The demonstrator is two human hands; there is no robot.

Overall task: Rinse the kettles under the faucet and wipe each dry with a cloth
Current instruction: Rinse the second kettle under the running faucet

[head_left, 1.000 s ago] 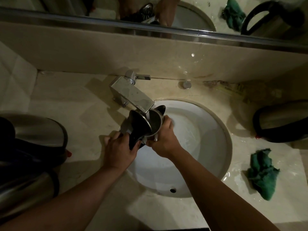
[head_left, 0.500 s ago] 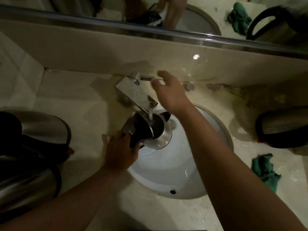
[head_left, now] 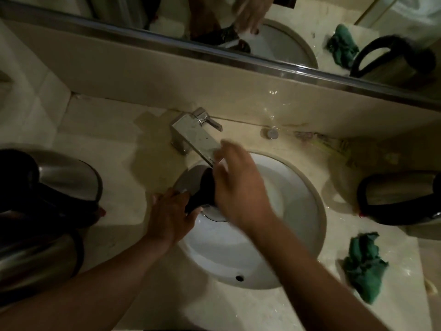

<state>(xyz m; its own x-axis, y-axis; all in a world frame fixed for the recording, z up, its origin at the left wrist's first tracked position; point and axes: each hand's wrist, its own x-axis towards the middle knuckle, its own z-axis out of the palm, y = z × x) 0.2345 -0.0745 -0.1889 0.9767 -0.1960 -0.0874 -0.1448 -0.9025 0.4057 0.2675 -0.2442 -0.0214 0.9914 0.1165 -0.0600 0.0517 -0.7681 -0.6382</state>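
Observation:
A steel kettle with a black lid and handle (head_left: 202,189) is held over the white sink (head_left: 300,187), under the spout of the chrome faucet (head_left: 193,134). My left hand (head_left: 171,216) grips the kettle's black handle. My right hand (head_left: 238,185) hovers over the kettle's mouth, blurred, with its fingers loosely spread near the spout tip. It covers most of the kettle's body. A crumpled green cloth (head_left: 362,266) lies on the wet counter to the right of the sink.
Two steel kettles (head_left: 59,177) (head_left: 35,256) lie at the left on the counter, and another (head_left: 401,201) at the right. A mirror (head_left: 286,32) runs along the back wall. A round chrome button (head_left: 272,133) sits behind the sink.
My right hand let go of the kettle, reached to the faucet lever, then came back down over the kettle's mouth. My left hand kept hold of the handle.

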